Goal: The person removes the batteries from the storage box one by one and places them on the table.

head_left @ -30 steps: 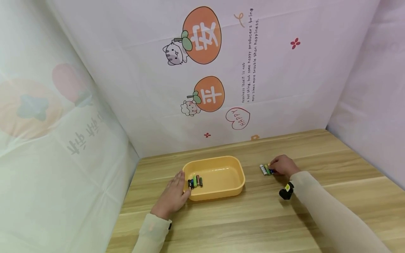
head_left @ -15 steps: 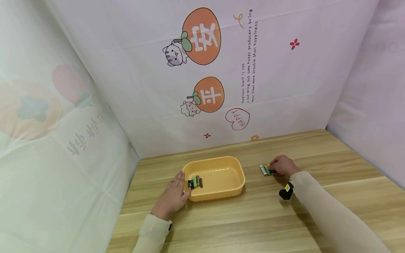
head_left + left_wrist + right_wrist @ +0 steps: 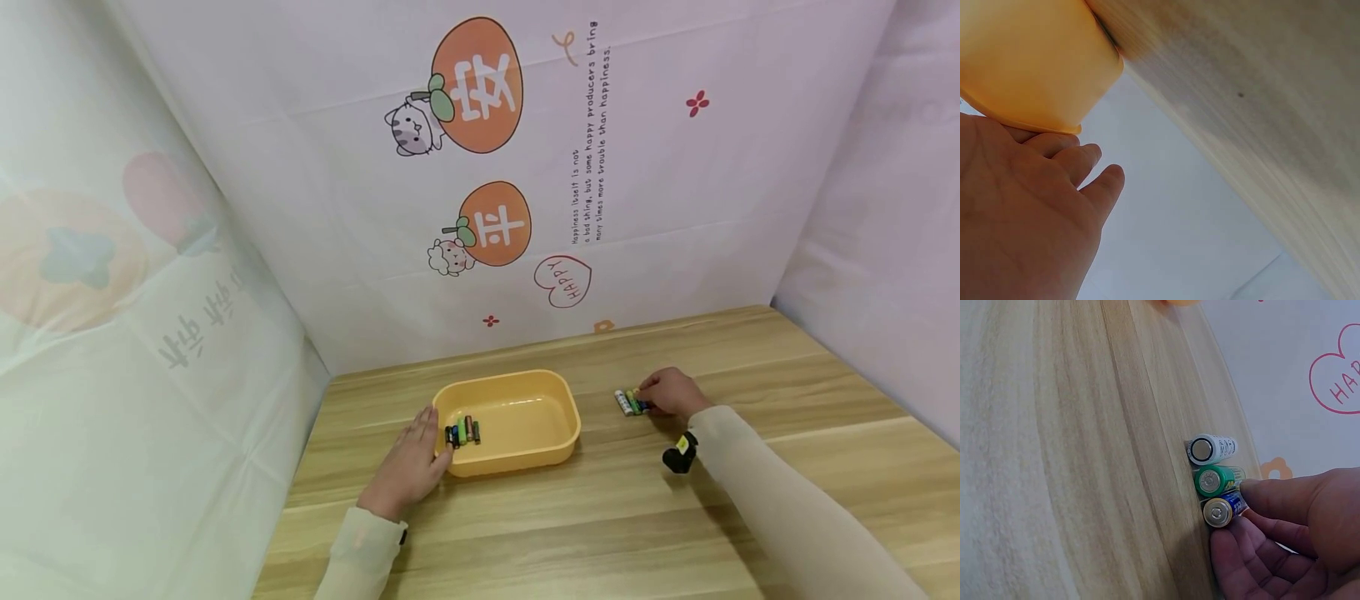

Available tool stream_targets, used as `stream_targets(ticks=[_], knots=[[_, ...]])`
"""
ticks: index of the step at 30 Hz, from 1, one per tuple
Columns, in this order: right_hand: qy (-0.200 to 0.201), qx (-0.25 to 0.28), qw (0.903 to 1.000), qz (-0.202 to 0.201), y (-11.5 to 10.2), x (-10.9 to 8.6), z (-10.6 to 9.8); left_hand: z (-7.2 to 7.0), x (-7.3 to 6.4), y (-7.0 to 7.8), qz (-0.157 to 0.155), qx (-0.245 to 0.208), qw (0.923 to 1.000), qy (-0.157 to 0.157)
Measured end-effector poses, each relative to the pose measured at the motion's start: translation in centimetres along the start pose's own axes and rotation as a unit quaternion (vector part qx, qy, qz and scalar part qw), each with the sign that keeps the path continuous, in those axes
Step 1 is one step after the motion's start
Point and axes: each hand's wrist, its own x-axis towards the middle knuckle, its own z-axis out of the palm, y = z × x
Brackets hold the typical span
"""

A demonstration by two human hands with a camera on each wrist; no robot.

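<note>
A yellow plastic tray (image 3: 517, 460) stands on the wooden table, with several batteries (image 3: 462, 430) lying side by side at its left end. My left hand (image 3: 408, 467) rests along the tray's left rim, fingers extended; the left wrist view shows the fingers (image 3: 1079, 164) at the rim from below. To the right of the tray, three batteries lie in a row: a white one (image 3: 1212, 448), a green one (image 3: 1212, 480) and a blue one (image 3: 1225, 509) with a gold end. My right hand (image 3: 672, 393) pinches the blue battery between thumb and fingers, the thumb also close against the green one.
White printed cloth (image 3: 360, 217) hangs behind the table (image 3: 540, 533) and at both sides. Bare wood lies between the tray and the row of three batteries, and along the near side. A black wrist camera (image 3: 678, 454) hangs under the right wrist.
</note>
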Motion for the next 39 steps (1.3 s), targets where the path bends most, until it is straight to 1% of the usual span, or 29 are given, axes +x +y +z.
stream_targets(ticks=[8,11,14,18,21,23,28,31,34,39], knots=[[0.000,0.042,0.9991,0.004,0.2,-0.2,-0.1,-0.4,-0.1,-0.1,0.004,0.005,0.9999,-0.013],[-0.008,0.051,0.9986,-0.010,0.2,-0.4,-0.3,-0.5,0.1,-0.1,0.005,0.002,0.9998,-0.020],[-0.009,0.065,0.9977,-0.018,0.0,-0.6,-0.7,-0.5,0.2,-0.1,0.006,0.005,0.9998,-0.019],[-0.011,0.074,0.9968,-0.028,-0.7,-1.0,-1.0,-0.5,0.3,-0.2,0.012,0.006,0.9999,-0.004],[-0.017,0.070,0.9969,-0.032,-1.2,-1.4,-1.2,-0.5,0.3,-0.3,0.014,0.002,0.9999,0.003],[-0.021,0.065,0.9972,-0.030,-1.5,-1.7,-1.2,-0.4,0.2,-0.3,0.013,0.001,0.9999,0.000],[-0.031,0.078,0.9962,-0.024,-2.5,-2.2,-1.0,-0.3,0.1,-0.3,0.011,0.003,0.9999,-0.009],[-0.038,0.089,0.9950,-0.024,-3.2,-2.3,-0.8,-0.5,0.1,-0.2,0.008,-0.001,0.9999,-0.013],[-0.042,0.088,0.9948,-0.027,-3.8,-2.2,-0.6,-0.6,0.1,-0.1,0.005,-0.003,0.9999,-0.015],[-0.035,0.088,0.9950,-0.033,-4.8,-2.0,-0.2,-0.5,0.2,-0.1,0.006,-0.001,0.9999,-0.012]])
